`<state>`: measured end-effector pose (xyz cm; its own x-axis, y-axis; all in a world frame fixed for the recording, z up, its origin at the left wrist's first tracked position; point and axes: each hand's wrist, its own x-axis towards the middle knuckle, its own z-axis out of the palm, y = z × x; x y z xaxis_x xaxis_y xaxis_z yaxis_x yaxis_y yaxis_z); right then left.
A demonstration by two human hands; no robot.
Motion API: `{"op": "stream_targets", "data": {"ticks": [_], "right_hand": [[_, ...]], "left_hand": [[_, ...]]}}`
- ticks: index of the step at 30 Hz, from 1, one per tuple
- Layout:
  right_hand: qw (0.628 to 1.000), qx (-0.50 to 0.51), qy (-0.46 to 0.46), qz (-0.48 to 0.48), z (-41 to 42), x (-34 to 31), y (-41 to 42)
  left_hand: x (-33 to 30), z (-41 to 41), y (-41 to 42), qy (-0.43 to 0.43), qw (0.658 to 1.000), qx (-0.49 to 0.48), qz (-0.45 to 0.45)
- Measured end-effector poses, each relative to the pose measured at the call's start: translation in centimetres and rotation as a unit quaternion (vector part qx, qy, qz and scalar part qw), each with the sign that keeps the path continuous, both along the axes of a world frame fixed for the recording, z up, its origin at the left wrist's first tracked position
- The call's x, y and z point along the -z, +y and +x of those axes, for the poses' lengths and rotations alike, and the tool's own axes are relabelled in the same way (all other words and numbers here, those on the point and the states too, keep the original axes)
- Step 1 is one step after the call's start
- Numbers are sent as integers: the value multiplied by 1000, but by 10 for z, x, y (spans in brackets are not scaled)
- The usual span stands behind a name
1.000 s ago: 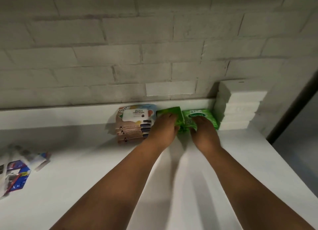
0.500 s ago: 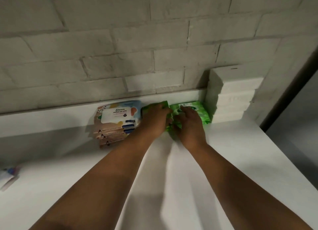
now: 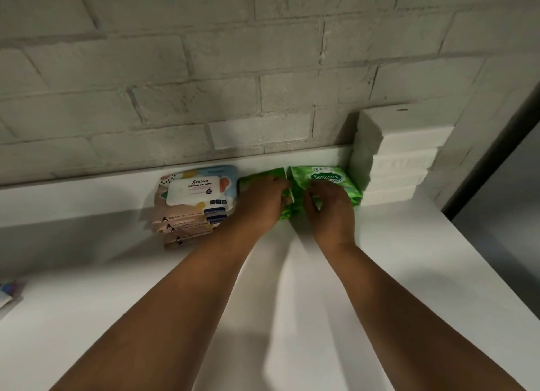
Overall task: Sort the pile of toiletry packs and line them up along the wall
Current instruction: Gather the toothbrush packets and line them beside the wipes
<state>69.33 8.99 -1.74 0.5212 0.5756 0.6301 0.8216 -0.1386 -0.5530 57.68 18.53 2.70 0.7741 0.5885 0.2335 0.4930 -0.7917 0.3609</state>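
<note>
Two stacks of green wipe packs stand side by side at the wall: the left green stack (image 3: pixel 252 181) and the right green stack (image 3: pixel 324 178), labelled Sanicare. My left hand (image 3: pixel 260 203) lies over the left stack with its fingers curled at the seam between the stacks. My right hand (image 3: pixel 330 208) covers the front of the right stack, fingers curled on its left edge. A stack of pastel patterned wipe packs (image 3: pixel 193 203) sits just left of the green ones. A stack of white packs (image 3: pixel 394 159) stands at the right end.
The white table (image 3: pixel 87 303) runs along a pale brick wall (image 3: pixel 204 83). A few loose packs (image 3: pixel 7 294) show at the far left edge. A dark door frame (image 3: pixel 493 156) borders the table's right end.
The view has shifted closer and to the right, so the left pile slid out of sight. Both hands stay on the green stacks and have drawn together at their seam.
</note>
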Motion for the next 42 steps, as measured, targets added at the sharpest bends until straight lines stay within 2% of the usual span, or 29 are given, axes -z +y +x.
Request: {"op": "stream_targets", "data": {"ticks": [4,8,13,20,26,35,42], "right_hand": [[998,-16,-29,-46,1,-1,2],[998,-16,-54,-33,10,0,2],[978,24,-46,-200,27,13,19],[974,41,-41,-218,14,2,17],[959,19,-31,-282,11,-11,14],[964,-12,-38,-264,-31,-48,-9],[971,-61,-55,-224,-93,-67,-25]], "left_hand": [[6,1,-3,19,999,-19,24],[12,1,-2,24,998,-38,52],[19,4,-5,16,996,-44,70],[21,7,-3,22,997,-48,48],[14,3,-8,38,997,-47,48],[-15,-39,-36,-12,997,-50,58],[-26,-110,-53,-38,986,-131,93]]}}
